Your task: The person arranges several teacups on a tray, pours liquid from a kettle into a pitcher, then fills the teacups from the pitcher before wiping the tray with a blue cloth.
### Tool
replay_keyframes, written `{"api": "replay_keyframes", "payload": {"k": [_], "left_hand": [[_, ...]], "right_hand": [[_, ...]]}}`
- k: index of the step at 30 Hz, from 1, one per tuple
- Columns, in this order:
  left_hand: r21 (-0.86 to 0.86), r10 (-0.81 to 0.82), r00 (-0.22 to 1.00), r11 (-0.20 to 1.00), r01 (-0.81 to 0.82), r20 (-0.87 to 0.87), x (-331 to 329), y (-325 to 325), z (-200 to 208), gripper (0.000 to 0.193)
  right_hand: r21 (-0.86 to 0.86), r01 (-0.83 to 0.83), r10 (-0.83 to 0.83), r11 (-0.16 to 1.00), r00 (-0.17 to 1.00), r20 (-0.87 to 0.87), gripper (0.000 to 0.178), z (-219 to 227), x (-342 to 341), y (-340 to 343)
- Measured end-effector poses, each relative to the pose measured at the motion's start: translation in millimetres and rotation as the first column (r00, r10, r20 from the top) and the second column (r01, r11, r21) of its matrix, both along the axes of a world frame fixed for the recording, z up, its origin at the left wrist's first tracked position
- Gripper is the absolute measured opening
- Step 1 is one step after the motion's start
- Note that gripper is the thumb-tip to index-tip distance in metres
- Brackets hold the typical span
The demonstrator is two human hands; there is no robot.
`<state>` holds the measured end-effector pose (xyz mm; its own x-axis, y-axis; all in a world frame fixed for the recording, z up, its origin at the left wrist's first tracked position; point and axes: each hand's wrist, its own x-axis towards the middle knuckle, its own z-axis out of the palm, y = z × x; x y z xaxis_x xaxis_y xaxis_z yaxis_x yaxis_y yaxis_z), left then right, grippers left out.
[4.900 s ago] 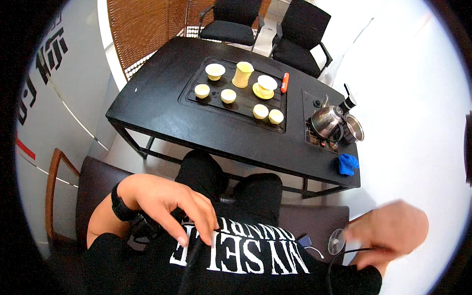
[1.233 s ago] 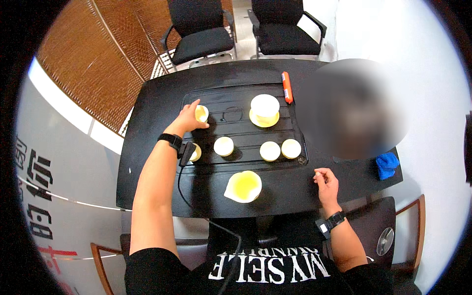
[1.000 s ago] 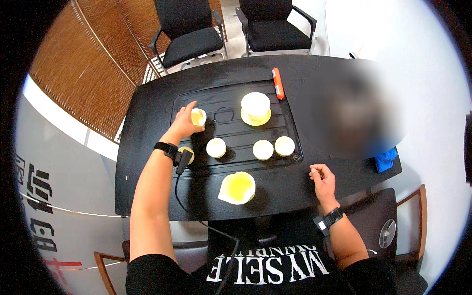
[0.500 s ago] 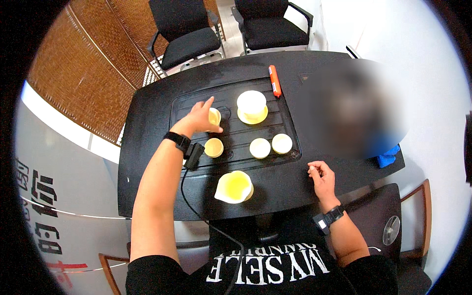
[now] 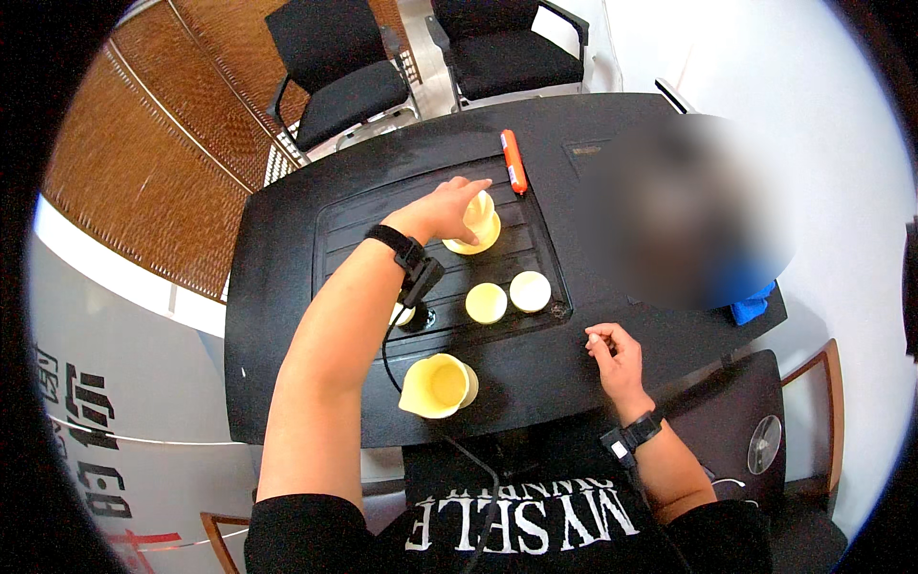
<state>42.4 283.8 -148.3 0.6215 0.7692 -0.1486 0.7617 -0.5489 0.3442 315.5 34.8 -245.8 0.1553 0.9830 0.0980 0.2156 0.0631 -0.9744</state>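
Observation:
My left hand [image 5: 448, 209] reaches over the tea tray [image 5: 532, 244], thumb and fingers around the rim of a white gaiwan [image 5: 483, 212] on its pale yellow saucer [image 5: 468, 249]. Two small pale cups, a left one [image 5: 486, 303] and a right one [image 5: 529, 292], stand side by side near the tray's front edge. Another small cup [image 5: 404, 315] is mostly hidden by my left wrist. Closer to me stands a pale yellow spouted pitcher [image 5: 438, 385]. To the right, my right hand [image 5: 615, 359] hovers by the table edge, fingers curled, with nothing seen in it.
An orange-red stick-shaped packet [image 5: 513, 161] lies at the tray's far edge. A blurred patch covers the table's right side, with a blue cloth [image 5: 754, 304] beside it. Two black chairs stand beyond the table. A thin black cable [image 5: 387, 359] runs from my left wrist.
My left hand has moved right, from a small cup at the tray's left to the gaiwan. The view has shifted slightly. My right hand keeps its curled pose.

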Motion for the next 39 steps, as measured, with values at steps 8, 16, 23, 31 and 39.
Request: {"api": "replay_keyframes", "payload": {"k": [8, 16, 23, 31, 39], "left_hand": [[0.09, 0.127, 0.943, 0.983, -0.162, 0.307, -37.0, -2.2, 26.1, 0.098], [0.068, 0.351, 0.924, 0.929, -0.364, 0.149, -131.2, -42.1, 16.3, 0.098], [0.024, 0.417, 0.897, 0.905, -0.424, 0.147, -130.5, -54.3, -13.2, 0.099], [0.056, 0.427, 0.898, 0.899, -0.434, 0.107, -124.8, -57.5, -25.9, 0.1], [0.022, 0.403, 0.901, 0.911, -0.412, 0.161, -126.6, -59.5, -30.3, 0.101]], "right_hand": [[0.024, 0.004, -0.004, 1.0, 1.0, -0.002, 0.01, -6.5, 2.4, 1.4], [0.019, 0.01, -0.01, 1.0, 1.0, 0.013, 0.011, -5.8, -0.4, 0.2], [0.023, 0.001, -0.002, 1.0, 1.0, 0.024, 0.011, -9.0, 0.0, 1.6], [0.012, 0.01, -0.011, 1.0, 0.999, 0.031, 0.011, -6.0, -1.5, 1.5], [0.025, 0.009, -0.01, 1.0, 0.999, 0.03, 0.011, -8.1, -1.8, 2.2]]}}
